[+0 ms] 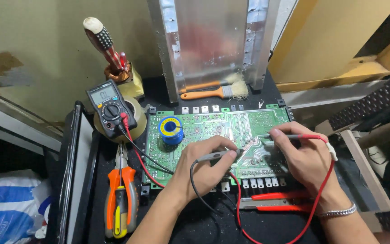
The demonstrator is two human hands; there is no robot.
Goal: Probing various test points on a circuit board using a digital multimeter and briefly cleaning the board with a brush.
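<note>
Flat under both hands, the green circuit board point(213, 131) meets their gripped black probe point(217, 156) and red probe point(294, 136).

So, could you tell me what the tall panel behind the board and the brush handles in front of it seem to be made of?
The panel looks like bare metal, probably aluminium: silvery, dull sheen, blurred reflections, punched holes along its edges. The brush handles are smooth and orange, likely painted wood or plastic; their look leaves that open. Their bristles are pale and frayed, possibly natural fibre.

Bench lit evenly from above; soft shadows cast beneath hands. Mild glare seen on metal panel point(213, 43). Corners darkened. Focus sharp centrally; slight wide-angle bending noted at edges.
</note>
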